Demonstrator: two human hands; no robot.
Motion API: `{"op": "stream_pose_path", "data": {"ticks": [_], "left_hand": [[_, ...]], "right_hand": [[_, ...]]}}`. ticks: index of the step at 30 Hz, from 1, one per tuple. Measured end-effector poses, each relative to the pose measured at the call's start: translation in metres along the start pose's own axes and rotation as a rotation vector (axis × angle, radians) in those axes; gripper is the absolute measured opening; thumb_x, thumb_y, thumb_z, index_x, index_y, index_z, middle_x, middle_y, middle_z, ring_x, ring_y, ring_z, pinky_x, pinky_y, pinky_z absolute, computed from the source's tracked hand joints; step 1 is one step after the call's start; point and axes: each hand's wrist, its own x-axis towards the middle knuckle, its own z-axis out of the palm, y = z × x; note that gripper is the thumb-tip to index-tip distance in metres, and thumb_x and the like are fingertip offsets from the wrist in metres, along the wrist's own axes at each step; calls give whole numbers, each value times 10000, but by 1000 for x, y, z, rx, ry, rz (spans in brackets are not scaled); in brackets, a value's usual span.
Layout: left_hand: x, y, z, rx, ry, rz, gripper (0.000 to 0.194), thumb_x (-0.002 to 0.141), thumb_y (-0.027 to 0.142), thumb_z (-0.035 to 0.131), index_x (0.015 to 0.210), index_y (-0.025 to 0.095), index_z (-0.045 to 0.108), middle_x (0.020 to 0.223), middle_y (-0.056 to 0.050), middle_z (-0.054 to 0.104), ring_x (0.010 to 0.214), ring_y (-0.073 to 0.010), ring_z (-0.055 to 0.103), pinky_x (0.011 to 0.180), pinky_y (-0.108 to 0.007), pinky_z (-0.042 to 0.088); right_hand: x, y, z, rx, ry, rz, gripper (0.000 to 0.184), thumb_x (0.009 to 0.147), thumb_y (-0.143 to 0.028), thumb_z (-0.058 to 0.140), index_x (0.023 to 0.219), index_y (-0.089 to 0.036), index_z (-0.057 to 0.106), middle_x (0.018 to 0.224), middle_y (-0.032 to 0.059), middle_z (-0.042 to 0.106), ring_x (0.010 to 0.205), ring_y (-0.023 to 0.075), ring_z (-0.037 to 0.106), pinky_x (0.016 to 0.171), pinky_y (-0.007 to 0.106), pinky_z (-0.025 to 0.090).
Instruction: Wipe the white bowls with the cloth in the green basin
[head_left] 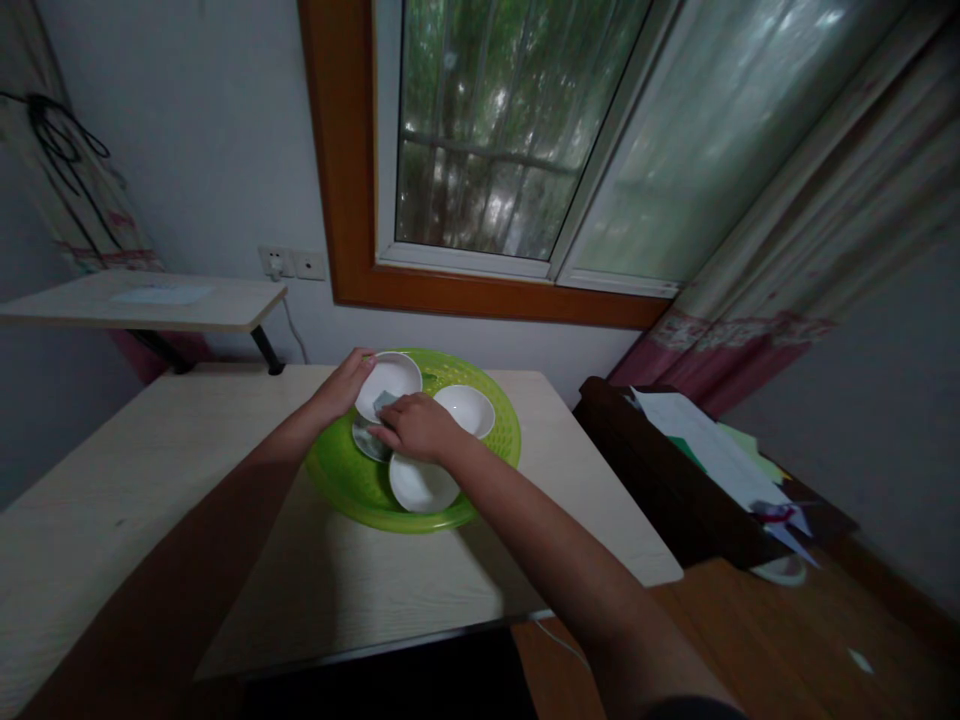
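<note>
A round green plastic basket point(337, 485) stands on the table with several white bowls in it. My left hand point(347, 383) grips the rim of a tilted white bowl point(397, 372) at the basket's far left. In my right hand point(420, 428) is a small pale grey-green cloth point(385, 400), pressed against the inside of that bowl. Below it, partly hidden by my right hand, sits another dish point(367, 440). A white bowl point(466, 410) rests at the right of the basket, and one more bowl point(421, 487) lies near the front, partly under my right wrist.
The basket stands on a pale wooden table point(225, 520). A raised shelf point(187, 305) is at the left, and a window point(517, 130) is behind. To the right, a dark cabinet point(637, 470) carries papers point(705, 450). A cable point(559, 640) hangs below the front edge.
</note>
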Motion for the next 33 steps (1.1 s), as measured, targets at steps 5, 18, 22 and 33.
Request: {"op": "stream_pose_path", "data": {"ticks": [5, 18, 22, 33], "left_hand": [[0, -1, -1, -26, 5, 26, 499, 949, 576, 351, 1237, 206, 523, 1233, -76, 609, 1144, -222, 555, 1041, -385, 431], [1, 5, -4, -156, 3, -43, 562, 892, 577, 457, 1280, 180, 545, 1200, -82, 636, 1062, -233, 586, 947, -385, 475], [0, 3, -5, -257, -11, -88, 548, 833, 518, 510, 1268, 187, 536, 1136, -68, 638, 992, -231, 590, 837, -355, 500], [2, -1, -10, -190, -15, -136, 293, 765, 392, 522, 1012, 242, 470, 864, -11, 537, 779, -199, 543, 611, -297, 433]], "right_hand": [[-1, -1, -2, 189, 29, -98, 595, 1017, -529, 426, 1465, -138, 450, 1317, 151, 659, 1143, 230, 649, 973, 339, 456], [1, 6, -9, -123, 53, 90, 207, 903, -311, 648, 1018, -153, 717, 1041, 114, 750, 1054, 268, 623, 928, 378, 398], [-1, 10, -12, -166, 88, 106, 156, 937, -199, 585, 1027, -165, 709, 1052, 106, 745, 1060, 254, 589, 930, 386, 378], [-1, 15, -7, -251, 147, 148, 206, 996, -181, 495, 1014, -125, 693, 1125, 143, 705, 1145, 281, 527, 902, 416, 390]]}}
